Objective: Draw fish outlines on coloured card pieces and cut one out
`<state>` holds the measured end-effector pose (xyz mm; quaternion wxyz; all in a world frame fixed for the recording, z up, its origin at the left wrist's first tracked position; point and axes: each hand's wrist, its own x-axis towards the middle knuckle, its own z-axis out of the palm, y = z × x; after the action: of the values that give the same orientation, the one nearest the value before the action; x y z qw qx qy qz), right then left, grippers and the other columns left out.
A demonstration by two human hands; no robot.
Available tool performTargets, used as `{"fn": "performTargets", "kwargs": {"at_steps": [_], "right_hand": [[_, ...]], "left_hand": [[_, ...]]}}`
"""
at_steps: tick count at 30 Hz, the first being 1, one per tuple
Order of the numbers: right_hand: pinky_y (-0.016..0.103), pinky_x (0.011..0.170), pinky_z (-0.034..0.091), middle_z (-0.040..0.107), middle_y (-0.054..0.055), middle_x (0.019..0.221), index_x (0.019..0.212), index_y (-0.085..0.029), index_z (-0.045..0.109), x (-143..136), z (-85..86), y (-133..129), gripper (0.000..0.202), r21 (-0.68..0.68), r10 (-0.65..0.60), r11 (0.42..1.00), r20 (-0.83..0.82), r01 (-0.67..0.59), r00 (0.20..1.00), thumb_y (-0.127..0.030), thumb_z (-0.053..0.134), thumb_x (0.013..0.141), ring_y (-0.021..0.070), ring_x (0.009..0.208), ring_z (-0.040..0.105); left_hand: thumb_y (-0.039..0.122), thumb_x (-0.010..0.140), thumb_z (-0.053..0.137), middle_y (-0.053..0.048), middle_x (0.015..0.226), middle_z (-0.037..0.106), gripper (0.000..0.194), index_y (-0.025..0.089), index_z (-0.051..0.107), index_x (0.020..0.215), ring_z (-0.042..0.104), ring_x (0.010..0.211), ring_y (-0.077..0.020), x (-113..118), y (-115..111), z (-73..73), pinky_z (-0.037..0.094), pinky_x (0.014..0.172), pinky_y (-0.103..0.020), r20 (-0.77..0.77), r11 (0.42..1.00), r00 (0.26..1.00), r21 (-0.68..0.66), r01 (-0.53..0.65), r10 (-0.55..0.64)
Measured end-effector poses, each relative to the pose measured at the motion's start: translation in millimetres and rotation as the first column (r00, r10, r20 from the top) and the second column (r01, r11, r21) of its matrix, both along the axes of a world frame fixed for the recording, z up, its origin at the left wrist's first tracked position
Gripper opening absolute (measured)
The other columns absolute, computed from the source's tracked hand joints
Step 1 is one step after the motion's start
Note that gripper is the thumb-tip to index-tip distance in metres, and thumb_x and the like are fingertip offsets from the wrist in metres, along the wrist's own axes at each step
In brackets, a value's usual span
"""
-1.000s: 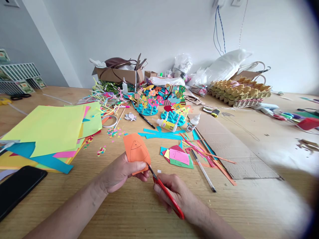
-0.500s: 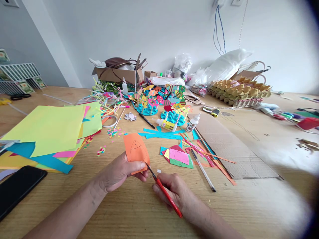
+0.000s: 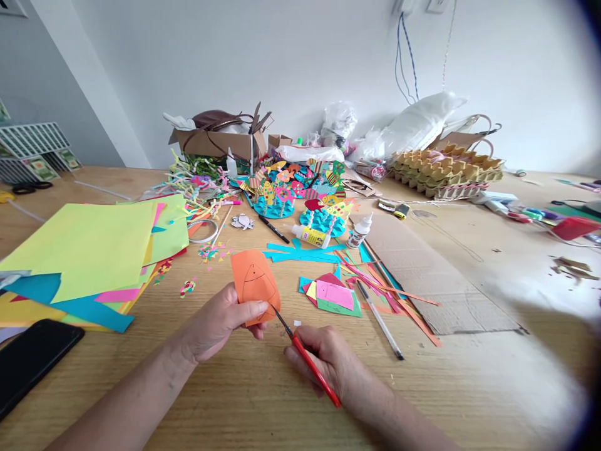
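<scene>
My left hand (image 3: 230, 319) grips a piece of orange paper (image 3: 254, 275) by its lower part, thumb on top. A fish is outlined on the paper in dark ink. Red-handled scissors (image 3: 310, 363) are in my right hand (image 3: 328, 357), their blades at the paper's lower right edge, close to my left thumb. Just beyond the hands lies a small stack of coloured paper pieces, a pink piece (image 3: 335, 294) with a drawn fish on top. Beside it rests a clear-barrelled pen (image 3: 381, 322).
Left are yellow paper sheets (image 3: 89, 244) and a black phone (image 3: 40, 360). Further back stand glue bottles (image 3: 360, 230) and paper fish on blue bases (image 3: 275, 207). A cardboard sheet (image 3: 436, 282) lies right, with egg trays (image 3: 444, 169) behind.
The view has shifted slightly, so most things sit a little further left. The scissor blades have moved slightly against the orange paper's edge; both hands keep their holds.
</scene>
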<state>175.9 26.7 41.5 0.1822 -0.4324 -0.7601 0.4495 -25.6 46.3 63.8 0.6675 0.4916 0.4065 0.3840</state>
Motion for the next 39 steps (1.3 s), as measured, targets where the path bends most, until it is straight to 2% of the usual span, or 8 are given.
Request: {"fn": "performTargets", "kwargs": {"at_steps": [8, 15, 25, 35, 39], "right_hand": [[0.021, 0.044, 0.023, 0.030, -0.007, 0.050, 0.058, -0.021, 0.035, 0, 9.9, -2, 0.040, -0.063, 0.015, 0.998, 0.003, -0.015, 1.000, -0.045, 0.046, 0.088, 0.0082, 0.048, 0.028], [0.022, 0.046, 0.024, 0.031, -0.007, 0.049, 0.058, -0.021, 0.034, -1, 13.1, -3, 0.033, -0.036, 0.032, 0.999, 0.012, -0.032, 0.999, -0.031, 0.043, 0.088, 0.0082, 0.048, 0.029], [0.021, 0.045, 0.023, 0.034, -0.007, 0.052, 0.059, -0.020, 0.035, 1, 7.1, -1, 0.040, -0.023, 0.008, 1.000, 0.047, -0.006, 0.999, -0.047, 0.046, 0.087, 0.0082, 0.049, 0.028], [0.021, 0.047, 0.025, 0.034, -0.007, 0.049, 0.060, -0.020, 0.039, 0, 15.4, -3, 0.032, -0.080, 0.019, 0.997, 0.040, -0.016, 0.999, -0.033, 0.046, 0.088, 0.0083, 0.048, 0.030], [0.021, 0.045, 0.025, 0.034, -0.007, 0.050, 0.061, -0.020, 0.039, 0, 14.6, -3, 0.032, -0.076, 0.026, 0.997, 0.037, -0.023, 0.999, -0.034, 0.046, 0.089, 0.0081, 0.048, 0.030]], "left_hand": [[0.038, 0.071, 0.070, 0.000, 0.063, 0.057, 0.027, 0.014, 0.059, 0.076, 0.054, 0.056, -0.0130, 1, -1, 0.8, 0.045, 0.051, -0.024, 0.010, 0.999, 0.999, -0.014, 0.042, -0.041], [0.038, 0.071, 0.069, 0.000, 0.062, 0.056, 0.026, 0.014, 0.059, 0.075, 0.053, 0.055, -0.0125, 2, -2, 0.9, 0.045, 0.052, -0.025, 0.014, 0.998, 0.998, -0.021, 0.059, -0.059], [0.041, 0.073, 0.069, -0.001, 0.068, 0.059, 0.029, 0.015, 0.061, 0.078, 0.053, 0.056, -0.0124, -2, 1, 1.2, 0.047, 0.051, -0.024, -0.027, 0.999, 0.999, 0.017, 0.035, -0.034], [0.042, 0.073, 0.069, -0.002, 0.070, 0.061, 0.028, 0.015, 0.064, 0.079, 0.052, 0.056, -0.0120, -1, 1, -0.4, 0.046, 0.049, -0.023, -0.033, 0.998, 0.998, 0.019, 0.059, -0.058], [0.041, 0.073, 0.070, -0.002, 0.068, 0.060, 0.027, 0.015, 0.063, 0.078, 0.051, 0.055, -0.0117, -1, 1, 1.0, 0.045, 0.048, -0.022, -0.019, 0.998, 0.998, 0.015, 0.062, -0.061]]}}
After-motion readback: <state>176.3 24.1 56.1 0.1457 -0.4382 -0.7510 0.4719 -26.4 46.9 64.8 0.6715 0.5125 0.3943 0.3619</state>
